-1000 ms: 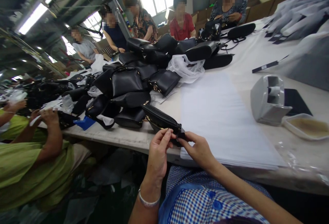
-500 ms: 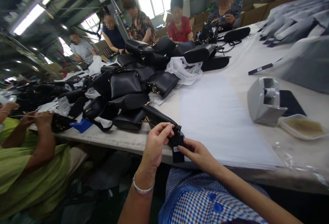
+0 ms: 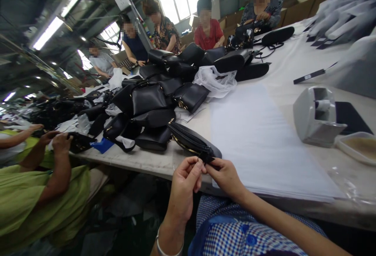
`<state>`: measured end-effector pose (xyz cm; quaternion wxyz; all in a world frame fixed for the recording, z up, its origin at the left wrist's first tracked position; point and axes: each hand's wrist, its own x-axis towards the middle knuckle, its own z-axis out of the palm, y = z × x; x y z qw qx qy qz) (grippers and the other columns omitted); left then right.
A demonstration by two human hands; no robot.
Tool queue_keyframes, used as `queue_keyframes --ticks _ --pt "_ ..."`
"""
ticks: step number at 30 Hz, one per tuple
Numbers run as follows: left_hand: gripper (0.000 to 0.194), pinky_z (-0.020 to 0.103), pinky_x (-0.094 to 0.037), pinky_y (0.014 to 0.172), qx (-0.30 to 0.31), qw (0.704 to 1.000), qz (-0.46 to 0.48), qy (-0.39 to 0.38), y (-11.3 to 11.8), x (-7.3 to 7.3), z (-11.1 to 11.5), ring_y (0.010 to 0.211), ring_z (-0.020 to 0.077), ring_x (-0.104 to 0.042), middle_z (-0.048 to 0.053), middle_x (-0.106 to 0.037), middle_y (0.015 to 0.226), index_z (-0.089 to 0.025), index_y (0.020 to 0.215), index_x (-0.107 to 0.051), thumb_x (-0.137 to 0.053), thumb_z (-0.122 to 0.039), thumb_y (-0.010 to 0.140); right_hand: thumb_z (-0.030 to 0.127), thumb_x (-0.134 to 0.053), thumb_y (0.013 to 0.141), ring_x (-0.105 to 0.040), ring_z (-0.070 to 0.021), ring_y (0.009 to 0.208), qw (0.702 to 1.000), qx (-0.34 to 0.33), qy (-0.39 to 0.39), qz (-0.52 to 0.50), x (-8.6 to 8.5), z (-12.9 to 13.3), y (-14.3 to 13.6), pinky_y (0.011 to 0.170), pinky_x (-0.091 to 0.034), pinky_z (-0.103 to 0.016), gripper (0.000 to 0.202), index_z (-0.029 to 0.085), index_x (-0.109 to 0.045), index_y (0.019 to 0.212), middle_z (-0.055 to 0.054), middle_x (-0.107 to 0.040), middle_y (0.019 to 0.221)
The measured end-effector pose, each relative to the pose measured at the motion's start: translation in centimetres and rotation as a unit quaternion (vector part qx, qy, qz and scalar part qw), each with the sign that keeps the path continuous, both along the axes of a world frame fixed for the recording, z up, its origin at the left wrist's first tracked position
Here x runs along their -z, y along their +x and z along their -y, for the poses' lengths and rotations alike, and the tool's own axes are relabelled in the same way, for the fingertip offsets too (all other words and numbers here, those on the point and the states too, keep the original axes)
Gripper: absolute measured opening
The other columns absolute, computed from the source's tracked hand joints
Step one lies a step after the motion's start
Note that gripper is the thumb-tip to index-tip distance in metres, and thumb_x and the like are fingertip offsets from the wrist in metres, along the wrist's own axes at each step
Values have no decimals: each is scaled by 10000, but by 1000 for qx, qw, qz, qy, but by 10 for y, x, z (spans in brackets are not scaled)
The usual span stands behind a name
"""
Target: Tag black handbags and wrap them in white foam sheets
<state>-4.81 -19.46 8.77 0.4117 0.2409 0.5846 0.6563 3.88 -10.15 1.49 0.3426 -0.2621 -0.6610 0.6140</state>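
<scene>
A black handbag point(image 3: 194, 137) with a gold zip lies on its side at the table's front edge, its near end towards me. At that end, my left hand point(image 3: 186, 179) is closed in a pinch, with a thin dark cord at its fingertips. Beside it, almost touching, my right hand point(image 3: 227, 177) pinches a black tag point(image 3: 214, 162); the fingers hide most of it. Under the bag's right side begins a stack of white sheets point(image 3: 252, 142).
Black handbags point(image 3: 148, 97) are heaped at the left, with a clear plastic bag point(image 3: 216, 80) beside them. A grey tape dispenser point(image 3: 313, 120) and a shallow plastic dish point(image 3: 357, 146) stand right. A co-worker in green point(image 3: 55, 185) sits close on my left; others stand across the table.
Both hands have drawn together at the bag's end. The black tag, which hung down in plain view, is now mostly behind my fingers. More of the bag's side shows.
</scene>
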Motion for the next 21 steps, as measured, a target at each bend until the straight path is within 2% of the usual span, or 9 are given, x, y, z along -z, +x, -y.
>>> queue_keyframes --ticks 4,7,9,11,14,16,18,21 --pt "253 131 -240 385 -29 1000 -1 -3 -6 6 -2 416 4 -341 -53 -541 614 -144 899 -635 -719 -370 822 402 -663 849 -654 -195 676 998 -33 -52 -20 1 2 -1 630 -496 -270 265 174 -763 757 -25 -715 702" --pt "255 140 -281 388 -74 996 -51 7 -8 4 -6 409 17 -400 -29 -616 653 -156 902 -622 -707 -386 830 456 -697 824 -679 -231 735 992 -35 -122 -23 2 2 -3 684 -523 -318 299 167 -770 843 -55 -732 756" --pt "264 148 -328 413 -86 993 -70 25 -10 -2 -9 427 28 -437 -12 -668 727 -183 1006 -615 -691 -379 846 476 -708 816 -674 -229 740 988 -33 -151 -18 0 0 -3 693 -522 -329 333 157 -763 896 -64 -730 778" --pt "287 158 -377 456 -64 993 -86 41 -14 -9 -11 486 48 -491 11 -698 797 -198 1102 -621 -666 -358 868 474 -714 815 -654 -205 719 987 -40 -153 -29 -3 -3 -1 682 -515 -317 347 154 -744 946 -62 -723 805" --pt "248 187 -442 554 8 986 -156 49 -23 -22 -19 693 115 -616 74 -731 933 -183 1091 -691 -624 -318 894 446 -719 823 -634 -183 765 980 -68 -164 -91 -8 -9 7 636 -505 -278 410 184 -661 1132 -60 -709 948" --pt "218 222 -480 653 53 971 -227 52 -29 -29 -28 822 164 -659 87 -743 982 -193 1054 -731 -609 -288 900 426 -721 828 -614 -164 743 974 -69 -179 -121 -10 -12 14 599 -493 -254 481 202 -576 1228 -49 -694 951" --pt "209 272 -491 789 87 945 -310 63 -32 -34 -39 913 200 -671 79 -748 1009 -224 1048 -744 -599 -248 901 420 -729 825 -571 -141 643 974 -36 -186 -123 -12 -14 21 572 -479 -244 559 206 -503 1289 -7 -667 796" --pt "234 340 -463 906 131 870 -469 84 -36 -39 -59 979 234 -658 76 -738 1036 -256 1058 -735 -574 -190 901 422 -731 825 -534 -141 577 977 20 -181 -113 -17 -15 32 560 -474 -253 783 257 -310 1465 48 -601 651"
